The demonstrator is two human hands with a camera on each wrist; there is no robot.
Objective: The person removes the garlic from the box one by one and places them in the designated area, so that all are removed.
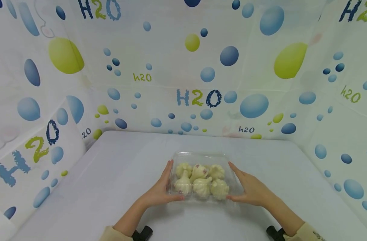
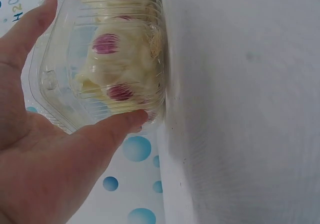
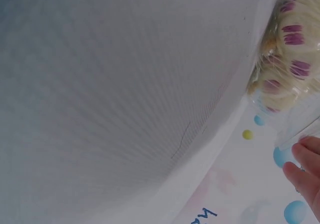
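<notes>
A clear plastic container (image 1: 201, 197) sits on the white table, holding several garlic bulbs (image 1: 200, 187) in two rows. My left hand (image 1: 157, 190) grips its left side, thumb along the front and fingers up the side. In the left wrist view, that thumb (image 2: 112, 129) presses the ribbed wall, behind which purple-marked garlic shows. On the opposite side, my right hand (image 1: 251, 187) holds the container's right side, thumb at the front corner. The right wrist view catches only some fingertips (image 3: 305, 159) beside the clear plastic; the rest of that hand is out of frame.
The white tabletop (image 1: 135, 150) spreads around the container. Behind it and at both sides hangs a pale sheet (image 1: 165, 50) printed with blue and green drops and H2O lettering. Dark camera mounts (image 1: 142, 233) are on both wrists, below light sleeves (image 1: 114, 234).
</notes>
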